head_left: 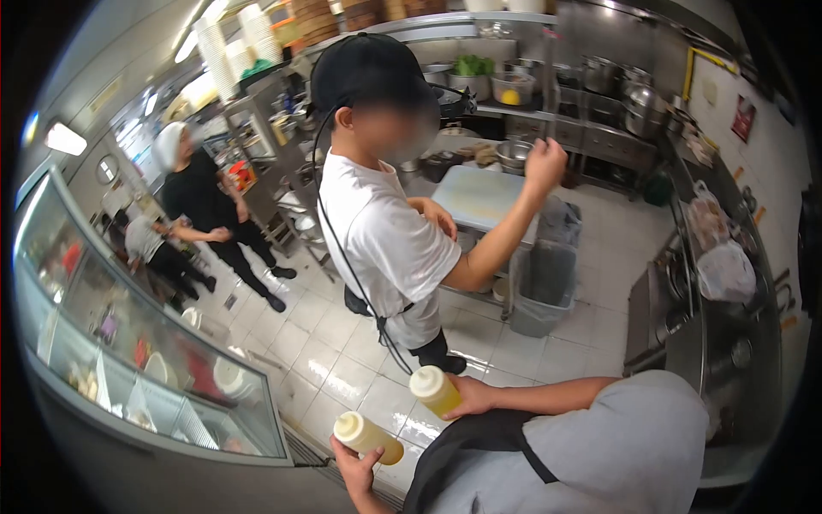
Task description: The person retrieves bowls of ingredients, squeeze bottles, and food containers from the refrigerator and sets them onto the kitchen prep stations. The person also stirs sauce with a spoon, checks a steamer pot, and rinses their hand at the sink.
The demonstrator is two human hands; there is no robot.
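My left hand is wrapped around a squeeze bottle with a pale nozzle cap and yellowish liquid inside. Just above and to the right, my right hand grips a second squeeze bottle of the same kind. Both bottles are tilted, close together but apart, over the tiled floor. A grey sleeve and a black apron show beside my arms.
A co-worker in a white shirt and black cap stands close ahead, one hand raised. Beyond are a cutting board and a grey bin. A glass display case stands left; stoves line the right. Other people stand further back.
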